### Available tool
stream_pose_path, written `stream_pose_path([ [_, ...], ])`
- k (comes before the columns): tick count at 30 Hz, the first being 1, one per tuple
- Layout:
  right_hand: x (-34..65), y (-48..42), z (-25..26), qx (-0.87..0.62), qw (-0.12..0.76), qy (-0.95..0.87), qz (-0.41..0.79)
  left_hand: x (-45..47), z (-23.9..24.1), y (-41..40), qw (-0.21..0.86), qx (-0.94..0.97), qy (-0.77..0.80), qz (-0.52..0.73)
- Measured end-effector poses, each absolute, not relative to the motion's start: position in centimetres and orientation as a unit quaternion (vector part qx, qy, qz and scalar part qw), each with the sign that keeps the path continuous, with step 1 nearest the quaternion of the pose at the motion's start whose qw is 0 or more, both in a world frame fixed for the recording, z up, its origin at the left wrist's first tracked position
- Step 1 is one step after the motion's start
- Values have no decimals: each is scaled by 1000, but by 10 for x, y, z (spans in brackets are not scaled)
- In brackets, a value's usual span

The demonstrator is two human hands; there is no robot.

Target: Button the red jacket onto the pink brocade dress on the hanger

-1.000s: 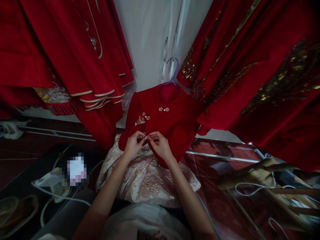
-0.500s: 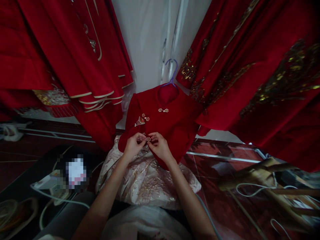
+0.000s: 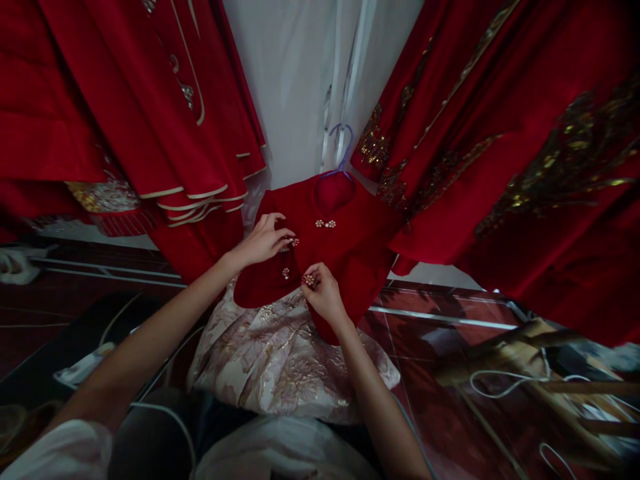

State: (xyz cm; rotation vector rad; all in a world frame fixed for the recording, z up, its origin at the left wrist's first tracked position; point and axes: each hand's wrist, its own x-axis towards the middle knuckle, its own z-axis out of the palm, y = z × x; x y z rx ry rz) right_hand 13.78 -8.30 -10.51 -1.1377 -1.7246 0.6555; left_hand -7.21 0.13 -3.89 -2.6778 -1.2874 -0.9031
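And here's the red jacket, spread out from its purple hanger, its near part lying over the far edge of the brocade. The right hand pinches a beaded fastener at the jacket's near front edge; the left hand, fingers half curled, is up at a chest ornament, though whether it grips I can't tell from here.

That cloth looks soft, limp and light, I'd say, likely to slide on shiny brocade; the beadwork looks stiff and delicate. Best pinch the fabric edge behind the beads, and lift the whole by the hanger.

Counting up: one jacket, one hanger, one brocade, four beaded pieces, those two plus a collar clasp by the neck edge and a flower clasp toward the near edge, between the hands.
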Motion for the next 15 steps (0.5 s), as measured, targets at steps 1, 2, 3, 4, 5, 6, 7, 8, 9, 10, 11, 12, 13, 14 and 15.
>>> stream_pose_path([
  [1,138,-83,-105,-462,468,-704,268,-74,-36,7,24,-880,-397,-260],
  [2,138,-83,-106,-459,469,-705,269,-75,-33,12,26,-892,-384,-237],
  [3,138,-83,-106,-457,468,-707,270,-76,-32,15,26,-900,-375,-223],
  [4,138,-84,-106,-456,467,-708,271,-75,-30,18,27,-904,-369,-214],
  [5,138,-84,-106,-455,465,-709,271,-74,-29,20,28,-908,-363,-207],
  [6,137,-84,-106,-455,464,-710,272,-73,-28,23,26,-913,-356,-200],
  [7,137,-85,-105,-455,463,-710,272,-72,-27,25,22,-917,-348,-192],
  [8,137,-85,-105,-456,463,-709,273,-71,-26,26,18,-922,-341,-184],
  [9,138,-85,-105,-456,464,-708,273,-69,-26,28,14,-925,-336,-175],
  [10,138,-85,-105,-457,464,-707,275,-68,-26,29,13,-929,-332,-164],
  [11,138,-85,-104,-457,465,-706,276,-66,-26,30,18,-931,-331,-154],
  [12,138,-85,-104,-457,464,-706,278,-65,-26,31,29,-932,-330,-144],
  [13,137,-85,-104,-457,464,-706,279,-63,-26,31,42,-934,-329,-134],
  [14,137,-85,-104,-456,464,-707,278,-61,-26,31,56,-936,-326,-125],
  [15,137,-86,-104,-454,464,-709,278,-58,-26,31,69,-937,-322,-119],
])
